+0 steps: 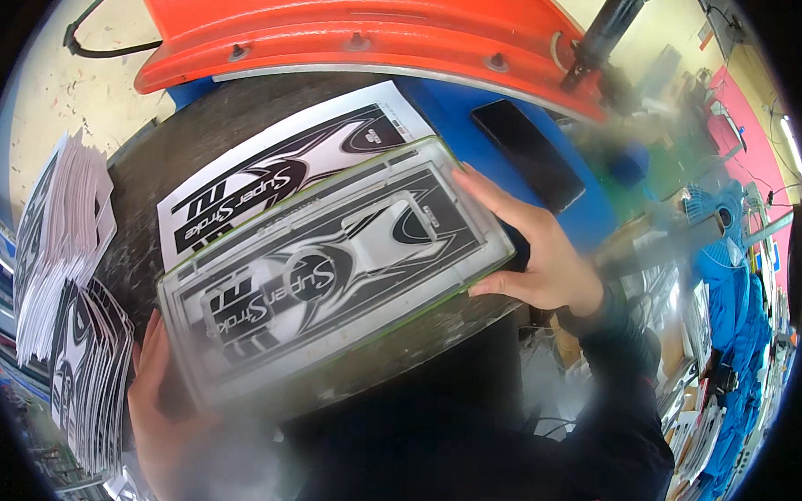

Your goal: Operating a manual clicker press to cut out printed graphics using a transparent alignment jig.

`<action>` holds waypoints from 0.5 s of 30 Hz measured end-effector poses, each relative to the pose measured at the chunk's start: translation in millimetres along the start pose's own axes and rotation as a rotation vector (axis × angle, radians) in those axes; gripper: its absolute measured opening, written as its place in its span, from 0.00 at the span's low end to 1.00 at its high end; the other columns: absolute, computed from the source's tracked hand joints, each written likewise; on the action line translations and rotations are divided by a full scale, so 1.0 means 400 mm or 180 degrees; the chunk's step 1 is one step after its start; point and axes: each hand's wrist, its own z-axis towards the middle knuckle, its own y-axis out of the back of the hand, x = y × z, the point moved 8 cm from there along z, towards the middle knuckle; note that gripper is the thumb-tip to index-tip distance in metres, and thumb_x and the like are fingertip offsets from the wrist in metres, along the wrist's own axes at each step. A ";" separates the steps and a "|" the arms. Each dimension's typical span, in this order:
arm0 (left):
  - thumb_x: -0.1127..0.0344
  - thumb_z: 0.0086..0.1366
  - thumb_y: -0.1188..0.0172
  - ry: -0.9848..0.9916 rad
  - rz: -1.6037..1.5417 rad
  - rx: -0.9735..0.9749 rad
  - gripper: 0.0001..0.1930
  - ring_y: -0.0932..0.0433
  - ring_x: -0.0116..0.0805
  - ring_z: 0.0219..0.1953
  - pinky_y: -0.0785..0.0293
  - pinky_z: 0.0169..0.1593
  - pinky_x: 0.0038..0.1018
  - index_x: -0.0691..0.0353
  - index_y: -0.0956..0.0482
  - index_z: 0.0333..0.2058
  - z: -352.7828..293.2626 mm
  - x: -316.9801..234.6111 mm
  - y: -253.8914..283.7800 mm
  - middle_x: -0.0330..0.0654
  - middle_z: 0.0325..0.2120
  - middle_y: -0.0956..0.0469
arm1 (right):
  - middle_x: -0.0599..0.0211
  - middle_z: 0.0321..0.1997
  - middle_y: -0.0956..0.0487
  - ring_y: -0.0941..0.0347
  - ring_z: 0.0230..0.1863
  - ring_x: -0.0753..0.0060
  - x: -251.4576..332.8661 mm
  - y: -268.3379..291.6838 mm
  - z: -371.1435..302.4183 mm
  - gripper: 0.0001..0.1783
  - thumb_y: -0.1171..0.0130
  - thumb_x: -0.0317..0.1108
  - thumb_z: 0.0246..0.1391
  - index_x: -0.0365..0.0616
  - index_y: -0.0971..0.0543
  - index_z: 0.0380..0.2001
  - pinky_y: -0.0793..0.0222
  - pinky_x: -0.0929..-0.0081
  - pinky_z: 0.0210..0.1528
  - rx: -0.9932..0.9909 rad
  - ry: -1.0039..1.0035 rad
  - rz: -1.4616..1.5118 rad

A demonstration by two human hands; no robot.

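Observation:
Both hands hold a clear rectangular cutting die (334, 275) with raised strips and a pale rim, tilted across the worktable. My left hand (159, 401) grips its lower left end; the fingers are partly hidden and blurred. My right hand (534, 242) clasps the right end, thumb on the near edge and fingers at the far corner. Behind the die, partly covered by it, lies a white sheet printed in black (334, 151). A similar black and white pattern shows through the clear die.
A red press beam (355, 37) with bolts spans the far side. A black phone (528, 153) lies on a blue surface (455, 102) at the far right. Stacks of printed sheets (79, 239) stand left of the dark worktable (147, 189). Blue material (735, 306) hangs further right.

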 end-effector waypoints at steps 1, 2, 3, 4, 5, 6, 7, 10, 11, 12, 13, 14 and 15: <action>0.45 0.40 0.29 0.0014 -0.0116 -0.0099 0.54 0.48 0.50 0.69 0.61 0.69 0.40 0.77 0.39 0.60 0.003 -0.003 0.003 0.61 0.63 0.41 | 0.47 0.70 0.44 0.53 0.73 0.52 -0.002 -0.002 0.002 0.52 0.26 0.37 0.38 0.46 0.41 0.67 0.53 0.63 0.70 0.0026 -0.0006 0.0028; 0.45 0.40 0.30 0.0050 -0.0199 -0.0008 0.54 0.49 0.50 0.69 0.61 0.69 0.40 0.76 0.40 0.61 0.013 -0.017 -0.004 0.61 0.63 0.42 | 0.47 0.70 0.44 0.53 0.73 0.52 -0.006 -0.002 0.003 0.52 0.26 0.37 0.38 0.46 0.41 0.67 0.53 0.63 0.70 0.0015 -0.0031 0.0027; 0.45 0.40 0.30 0.0044 -0.0203 0.0017 0.54 0.49 0.50 0.69 0.61 0.69 0.40 0.76 0.40 0.61 0.016 0.003 0.002 0.61 0.63 0.42 | 0.47 0.70 0.44 0.53 0.73 0.51 -0.008 -0.004 0.003 0.52 0.26 0.38 0.38 0.46 0.41 0.67 0.53 0.63 0.70 0.0052 -0.0039 0.0060; 0.45 0.40 0.29 -0.0110 -0.0119 0.0094 0.54 0.49 0.50 0.69 0.60 0.69 0.40 0.76 0.40 0.61 0.012 0.033 0.014 0.61 0.63 0.42 | 0.47 0.70 0.44 0.54 0.73 0.51 -0.010 -0.007 0.004 0.52 0.26 0.38 0.38 0.47 0.41 0.67 0.52 0.63 0.70 0.0089 -0.0045 0.0093; 0.44 0.40 0.29 -0.0264 -0.0032 0.0157 0.54 0.49 0.50 0.69 0.60 0.69 0.40 0.75 0.39 0.61 0.009 0.041 0.016 0.61 0.64 0.42 | 0.47 0.70 0.44 0.54 0.73 0.51 -0.012 -0.007 0.003 0.52 0.26 0.38 0.38 0.47 0.41 0.67 0.52 0.63 0.70 0.0082 -0.0055 0.0093; 0.43 0.41 0.29 -0.0229 -0.0076 0.0130 0.54 0.48 0.51 0.69 0.60 0.69 0.40 0.75 0.40 0.61 0.004 0.056 0.017 0.61 0.64 0.42 | 0.46 0.70 0.44 0.54 0.73 0.50 -0.010 -0.007 0.002 0.52 0.26 0.39 0.38 0.48 0.41 0.67 0.51 0.62 0.69 0.0065 -0.0029 0.0109; 0.43 0.41 0.29 -0.0230 -0.0078 0.0140 0.54 0.48 0.51 0.69 0.60 0.69 0.40 0.75 0.40 0.61 0.003 0.058 0.016 0.61 0.64 0.42 | 0.46 0.70 0.44 0.55 0.73 0.49 -0.008 -0.007 0.002 0.51 0.26 0.39 0.39 0.49 0.41 0.67 0.51 0.62 0.69 0.0049 -0.0004 0.0126; 0.43 0.42 0.30 -0.0268 -0.0114 0.0129 0.55 0.48 0.51 0.68 0.59 0.69 0.40 0.75 0.40 0.61 0.003 0.055 0.016 0.61 0.63 0.42 | 0.45 0.70 0.44 0.55 0.73 0.49 -0.011 -0.010 0.001 0.51 0.27 0.40 0.39 0.49 0.41 0.67 0.50 0.62 0.69 0.0049 -0.0004 0.0129; 0.43 0.42 0.30 -0.0275 -0.0167 0.0123 0.55 0.48 0.50 0.68 0.59 0.69 0.40 0.75 0.40 0.61 0.003 0.052 0.015 0.61 0.63 0.42 | 0.45 0.70 0.44 0.55 0.73 0.49 -0.010 -0.009 0.002 0.51 0.27 0.40 0.39 0.49 0.41 0.67 0.50 0.62 0.69 0.0053 -0.0007 0.0132; 0.43 0.41 0.30 -0.0281 -0.0220 0.0116 0.55 0.47 0.50 0.68 0.58 0.68 0.40 0.75 0.40 0.61 0.002 0.049 0.014 0.61 0.63 0.41 | 0.45 0.70 0.44 0.55 0.73 0.49 -0.008 -0.009 0.003 0.51 0.27 0.40 0.40 0.49 0.41 0.67 0.51 0.62 0.69 0.0069 0.0002 0.0118; 0.43 0.41 0.30 -0.0288 -0.0223 0.0127 0.55 0.47 0.50 0.68 0.58 0.68 0.40 0.75 0.40 0.61 0.005 0.050 0.013 0.61 0.63 0.41 | 0.45 0.70 0.44 0.55 0.73 0.49 -0.007 -0.008 0.004 0.51 0.27 0.40 0.40 0.49 0.41 0.67 0.51 0.62 0.69 0.0075 0.0002 0.0096; 0.43 0.41 0.30 -0.0259 -0.0204 0.0110 0.55 0.47 0.50 0.68 0.58 0.68 0.40 0.75 0.40 0.61 0.007 0.053 0.013 0.60 0.63 0.41 | 0.45 0.70 0.44 0.55 0.73 0.49 -0.010 -0.007 0.003 0.51 0.27 0.40 0.40 0.49 0.41 0.67 0.51 0.62 0.69 0.0067 -0.0008 0.0091; 0.43 0.41 0.29 -0.0231 -0.0186 0.0094 0.55 0.47 0.50 0.68 0.58 0.68 0.40 0.75 0.40 0.61 0.010 0.056 0.013 0.60 0.63 0.41 | 0.45 0.70 0.44 0.55 0.73 0.49 -0.012 -0.006 0.002 0.51 0.27 0.40 0.40 0.49 0.41 0.67 0.51 0.62 0.69 0.0042 -0.0008 0.0103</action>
